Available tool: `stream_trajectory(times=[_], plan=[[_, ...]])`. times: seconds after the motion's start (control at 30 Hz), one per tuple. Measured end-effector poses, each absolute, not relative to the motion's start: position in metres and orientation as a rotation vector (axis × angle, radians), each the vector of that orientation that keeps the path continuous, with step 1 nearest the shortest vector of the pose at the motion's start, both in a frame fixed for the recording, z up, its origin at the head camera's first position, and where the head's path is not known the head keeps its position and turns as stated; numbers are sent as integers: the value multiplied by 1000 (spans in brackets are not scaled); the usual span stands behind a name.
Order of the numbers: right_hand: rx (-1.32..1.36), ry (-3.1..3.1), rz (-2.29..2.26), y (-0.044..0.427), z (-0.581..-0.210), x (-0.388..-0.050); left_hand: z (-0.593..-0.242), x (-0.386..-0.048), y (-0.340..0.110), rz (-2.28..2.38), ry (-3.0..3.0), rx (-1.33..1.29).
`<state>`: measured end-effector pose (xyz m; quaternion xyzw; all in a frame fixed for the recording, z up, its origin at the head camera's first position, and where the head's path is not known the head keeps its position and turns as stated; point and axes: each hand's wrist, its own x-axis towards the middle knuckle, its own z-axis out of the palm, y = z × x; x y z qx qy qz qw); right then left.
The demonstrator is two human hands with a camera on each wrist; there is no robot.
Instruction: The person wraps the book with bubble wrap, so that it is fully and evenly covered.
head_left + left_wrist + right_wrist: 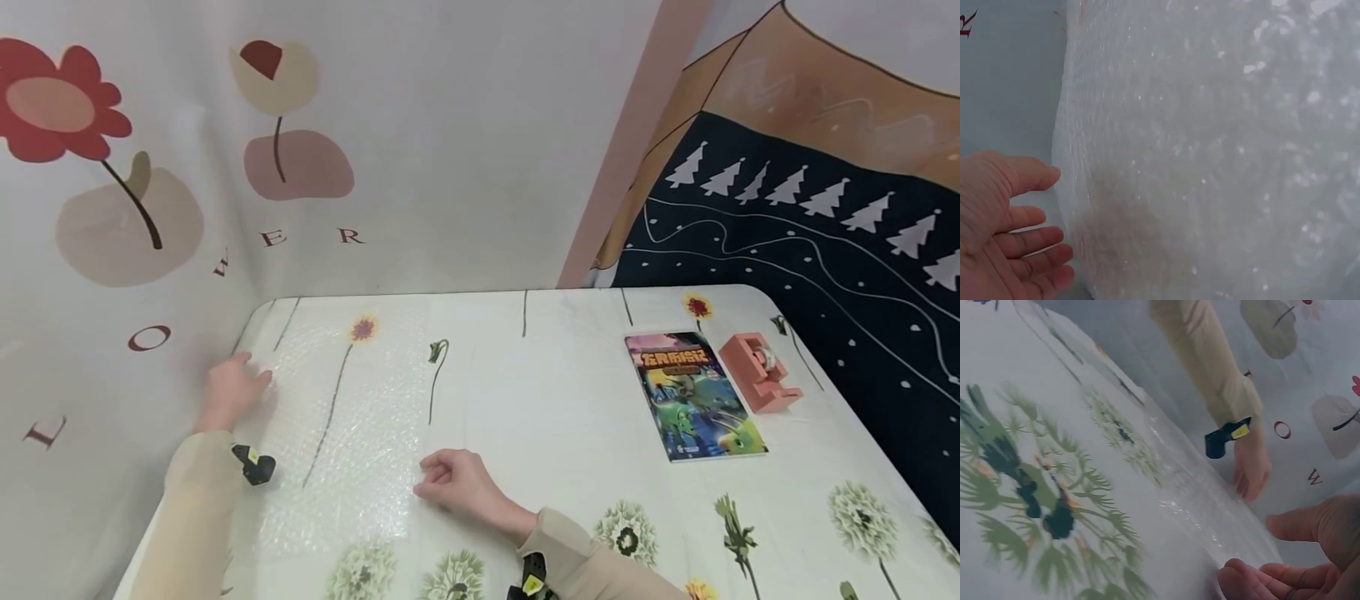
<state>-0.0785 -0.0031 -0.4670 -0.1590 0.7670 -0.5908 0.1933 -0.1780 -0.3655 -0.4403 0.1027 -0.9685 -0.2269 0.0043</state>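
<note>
"Flower-printed backdrop [457, 167] behind, floral-covered bench [555, 375] below, 2 beige sleeves [198, 492] over it. Where is the bubble wrap [378, 433]?"

"Flat on the left part of the bench, clear enough for a printed yellow-and-red flower [363, 329] to show through. Spread that way, presumably, so that both side edges lie within reach."

"And the 2 bare hands?"

"1 to each side. The left hand [231, 392] is at the wrap's left edge, thumb apart from the other 4 fingers, pinching nothing. The right hand [465, 487] is by the right edge, its fingers loosely curled; the right wrist view shows a gap between thumb and fingertips, nothing in it. Whether either touches the film, I cannot tell."

"What sits at right?"

"An illustrated paperback [693, 400] with Chinese lettering, cover up, and just beside it a coral-pink tape dispenser [741, 362], its tape roll [764, 357] loaded. Both lie well apart from the hands, perhaps set there to keep off the wrap."
</note>
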Motion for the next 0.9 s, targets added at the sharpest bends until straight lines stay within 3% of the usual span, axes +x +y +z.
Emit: stream_trajectory(times=[0.5, 0.9], plan=[[-135, 1923, -1681, -8, -463, -73, -444, -181, -379, -781, -3045, 678], [-60, 1849, -1728, -11, -463, -72, -436, -179, -372, -895, -2933, 765]])
